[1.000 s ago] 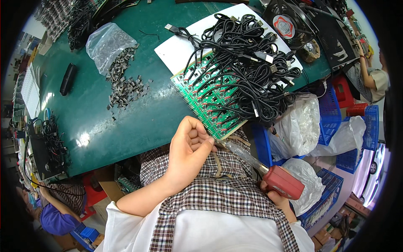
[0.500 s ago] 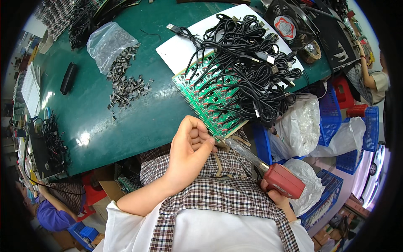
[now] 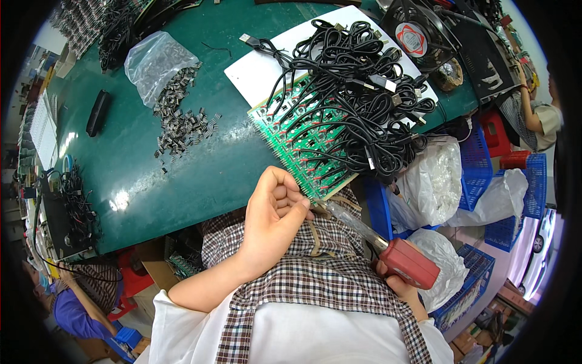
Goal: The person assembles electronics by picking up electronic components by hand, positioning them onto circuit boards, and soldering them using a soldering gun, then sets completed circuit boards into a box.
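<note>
My right hand point(image 3: 402, 286) grips the red handle of a soldering iron point(image 3: 412, 263). Its metal barrel points up and left, and the thin tip reaches the near corner of a green circuit board panel point(image 3: 303, 141). At that same corner my left hand point(image 3: 276, 209) is closed, thumb and forefinger pinched together. Whatever they hold is too small to make out. Black USB cables point(image 3: 357, 91) run from the panel's several small boards, joined by short red and black wires, and lie heaped over its right side.
A white sheet point(image 3: 245, 76) lies under the panel. Left of it, small metal connectors point(image 3: 185, 124) spill from a clear plastic bag point(image 3: 157, 64) onto the green table point(image 3: 176, 200). A fan point(image 3: 418, 36) and tape roll point(image 3: 448, 76) stand far right. Blue crates point(image 3: 476, 173) flank me; other people sit both sides.
Both my hands, the soldering iron and the panel stay almost exactly in place. At far left, another person's arm has shifted slightly.
</note>
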Demonstrator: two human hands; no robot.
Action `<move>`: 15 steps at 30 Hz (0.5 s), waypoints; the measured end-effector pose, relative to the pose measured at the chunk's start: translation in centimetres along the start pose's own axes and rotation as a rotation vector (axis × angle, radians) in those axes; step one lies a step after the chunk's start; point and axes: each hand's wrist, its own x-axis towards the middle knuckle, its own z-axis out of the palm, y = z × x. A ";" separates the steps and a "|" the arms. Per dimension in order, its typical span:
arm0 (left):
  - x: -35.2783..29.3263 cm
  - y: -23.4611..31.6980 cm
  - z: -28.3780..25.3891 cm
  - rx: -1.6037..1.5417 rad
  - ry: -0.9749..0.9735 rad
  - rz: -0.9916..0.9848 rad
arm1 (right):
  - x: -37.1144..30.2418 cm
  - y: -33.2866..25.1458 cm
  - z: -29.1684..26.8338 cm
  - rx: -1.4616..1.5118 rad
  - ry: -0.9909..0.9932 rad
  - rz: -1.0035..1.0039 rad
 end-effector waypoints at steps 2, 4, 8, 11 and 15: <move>0.0 0.0 0.0 0.004 -0.002 0.000 | -0.4 0.1 -0.2 -0.005 -0.032 0.032; 0.0 0.1 0.0 0.003 -0.003 -0.003 | -0.9 0.2 -0.3 -0.077 0.017 0.025; 0.0 0.1 0.1 0.003 0.005 0.001 | -1.9 0.6 -0.8 -0.179 0.006 0.079; 0.0 0.1 0.1 0.007 0.010 0.001 | -2.3 0.8 -0.9 -0.165 0.063 0.044; 0.0 0.1 0.1 0.006 0.014 -0.003 | -1.7 0.6 -0.8 -0.286 0.019 -0.005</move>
